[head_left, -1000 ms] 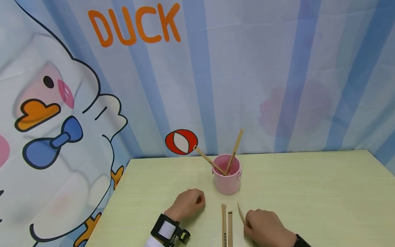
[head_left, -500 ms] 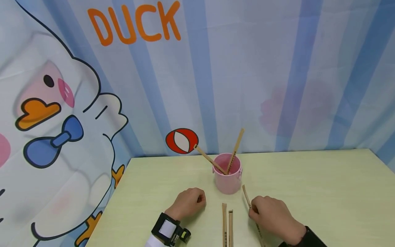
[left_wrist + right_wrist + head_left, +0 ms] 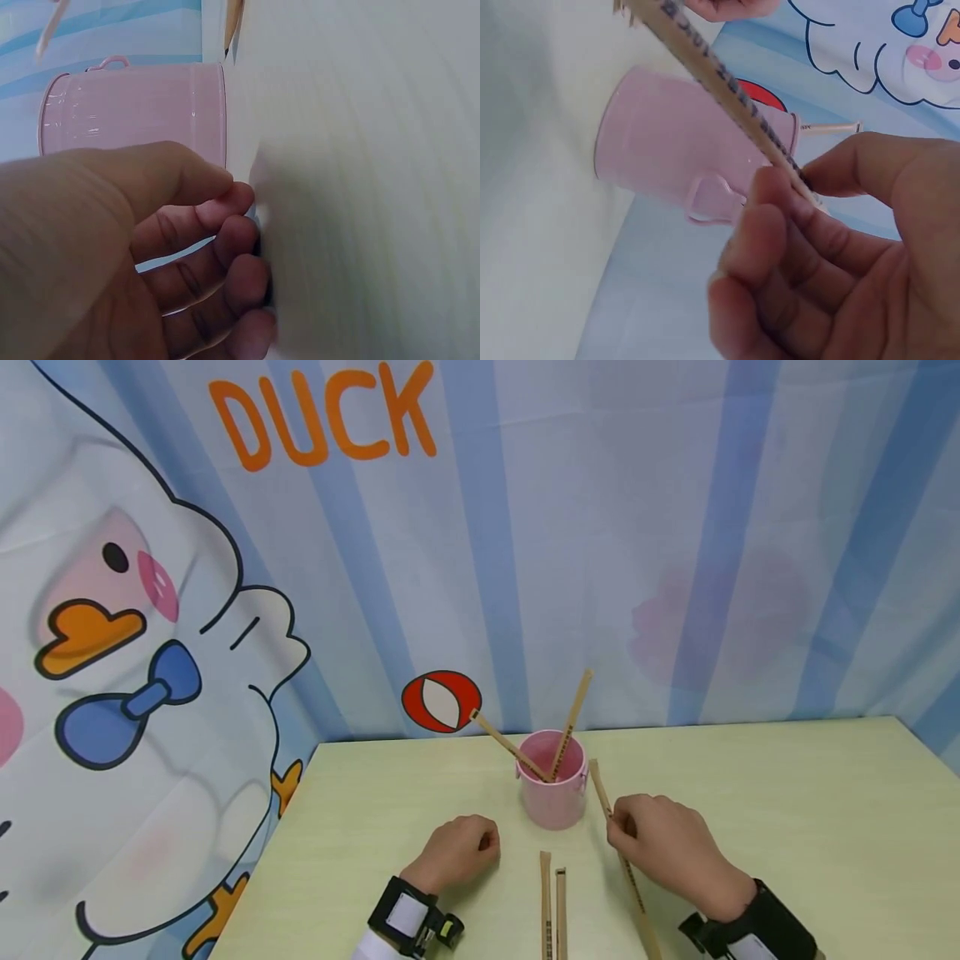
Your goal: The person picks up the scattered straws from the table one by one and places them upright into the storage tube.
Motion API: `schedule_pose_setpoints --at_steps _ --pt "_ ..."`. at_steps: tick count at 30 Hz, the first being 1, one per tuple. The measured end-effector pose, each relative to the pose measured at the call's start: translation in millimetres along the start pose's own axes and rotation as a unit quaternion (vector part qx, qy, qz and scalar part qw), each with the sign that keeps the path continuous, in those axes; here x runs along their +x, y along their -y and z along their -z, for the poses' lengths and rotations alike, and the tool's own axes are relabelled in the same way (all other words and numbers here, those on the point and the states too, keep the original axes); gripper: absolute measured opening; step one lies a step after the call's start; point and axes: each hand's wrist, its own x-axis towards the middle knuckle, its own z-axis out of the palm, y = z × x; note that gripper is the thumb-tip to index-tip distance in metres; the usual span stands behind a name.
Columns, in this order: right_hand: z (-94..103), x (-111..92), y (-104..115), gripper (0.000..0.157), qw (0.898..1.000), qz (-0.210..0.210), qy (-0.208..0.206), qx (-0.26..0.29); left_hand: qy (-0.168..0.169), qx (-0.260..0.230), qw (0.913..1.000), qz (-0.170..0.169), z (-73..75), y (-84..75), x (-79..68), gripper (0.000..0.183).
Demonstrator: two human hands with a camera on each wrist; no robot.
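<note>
The person's right hand (image 3: 671, 843) pinches a slim printed stick (image 3: 634, 891) between thumb and curled fingers, above the table (image 3: 750, 810); the stick slants, its far end toward the table's far edge and to the left, its other end running back toward the near edge and out of view; from the right fingers the pink bucket (image 3: 553, 812) lies to the left and slightly nearer the far edge, the stick's far end showing just beside the right of its rim; whether stick and rim touch cannot be told.

The bucket stands upright near the far edge, somewhat nearer the far left corner than the far right one; a left-leaning stick (image 3: 510, 746) and a right-leaning stick (image 3: 572, 722) stand in it.

The left hand (image 3: 453, 853) rests on the table left of the bucket, fingers loosely curled and holding nothing, thumb tip against the index finger; it lies well apart from the pinched stick; two loose sticks (image 3: 546, 906) lie between the hands, side by side, pointing at the far edge.
</note>
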Motion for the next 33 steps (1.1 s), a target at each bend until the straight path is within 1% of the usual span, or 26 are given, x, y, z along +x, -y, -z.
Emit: schedule_pose_setpoints --at_steps 3,7,11,17,20,24,26,29,33 --pt "6.3 4 1 0.019 1.0 0.009 -0.022 -0.001 0.0 -0.001 1.0 0.0 0.7 -0.4 -0.5 0.022" --pt "14.2 8 3 0.017 0.997 0.024 -0.066 -0.003 0.0 -0.003 1.0 0.001 1.7 -2.5 -1.2 0.022" --pt "23.2 12 4 0.013 0.993 0.042 -0.11 0.004 0.002 -0.004 1.0 0.004 2.5 -4.2 -2.1 0.021" --pt "35.2 23 6 0.009 0.984 0.07 -0.163 0.006 0.004 -0.004 1.0 0.007 2.4 -3.9 -1.5 0.021" --pt "38.1 29 5 0.01 0.975 0.087 -0.202 0.015 0.005 -0.004 1.0 0.007 2.5 -4.4 -1.8 0.021" --pt "38.6 36 5 0.009 0.955 0.118 -0.271 0.035 0.002 -0.003 1.0 0.005 3.4 -6.2 -2.8 0.021" --pt "40.3 38 7 0.008 0.944 0.13 -0.299 0.043 0.0 -0.002 1.0 0.003 3.6 -6.7 -3.1 0.021" --pt "45.7 42 12 0.007 0.933 0.145 -0.325 0.053 0.0 -0.001 1.0 0.002 3.2 -6.0 -2.7 0.021" --pt "54.0 47 19 0.008 0.922 0.16 -0.347 0.059 0.004 -0.002 1.0 0.005 2.4 -4.6 -2.1 0.021"
